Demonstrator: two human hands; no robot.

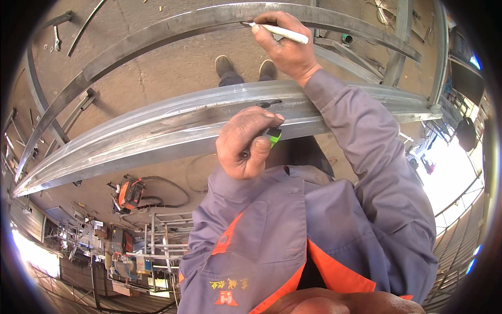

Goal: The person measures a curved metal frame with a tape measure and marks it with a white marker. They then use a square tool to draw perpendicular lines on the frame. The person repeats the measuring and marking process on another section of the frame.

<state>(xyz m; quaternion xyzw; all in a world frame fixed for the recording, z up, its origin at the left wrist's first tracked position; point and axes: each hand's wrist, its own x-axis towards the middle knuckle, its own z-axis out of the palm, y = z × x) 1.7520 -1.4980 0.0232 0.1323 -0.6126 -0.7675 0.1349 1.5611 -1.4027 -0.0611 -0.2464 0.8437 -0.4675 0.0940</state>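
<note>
My right hand (293,47) pinches a white marker (282,33). The marker's tip rests on, or just over, a long grey flat metal bar (172,32) that looks curved through the lens. Closer to my body, my left hand (246,141) is closed around a small black-and-green object (274,135), which looks like a tape measure; my fingers hide most of it. That hand is over the near side of a bundle of long silvery metal profiles (172,121). A dark smudge or small dark piece (270,103) shows on the profiles just beyond its knuckles.
Metal uprights (398,57) cross the bar at the right. An orange-and-black machine (130,194) with a dark hose is on the floor at the left. Beyond the bar lies a wrench (57,37). Racks with metal stock (167,235) stand at lower left. My shoes (225,66) show between bar and profiles.
</note>
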